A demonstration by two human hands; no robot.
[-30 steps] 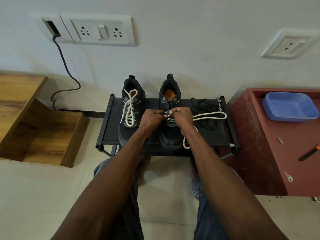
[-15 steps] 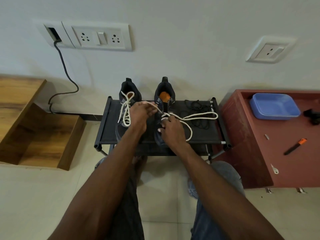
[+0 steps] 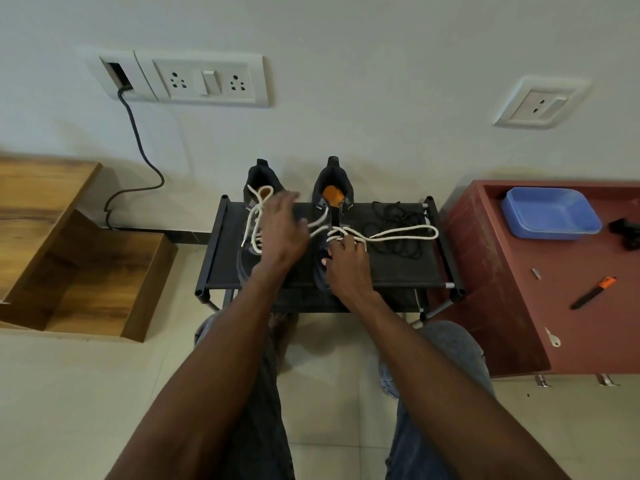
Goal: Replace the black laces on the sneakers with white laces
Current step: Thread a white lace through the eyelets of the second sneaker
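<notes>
Standing heels to the wall on the black fabric shoe rack point(image 3: 398, 271) are two black sneakers point(image 3: 332, 188), one fully laced white. The left hand point(image 3: 282, 230) hovers with fingers spread, holding nothing; the right hand point(image 3: 346, 261) presses the second shoe, fingers on one loose white lace point(image 3: 401, 233). A black lace pile point(image 3: 394, 223) lies right, near the rack's edge.

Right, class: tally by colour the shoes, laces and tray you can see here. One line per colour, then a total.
Black: 3, namely the left sneaker, the right sneaker and the black lace bundle.
White: 2, namely the tied lace and the loose lace.
Blue: 1, the plastic tray.
Total: 6
</notes>
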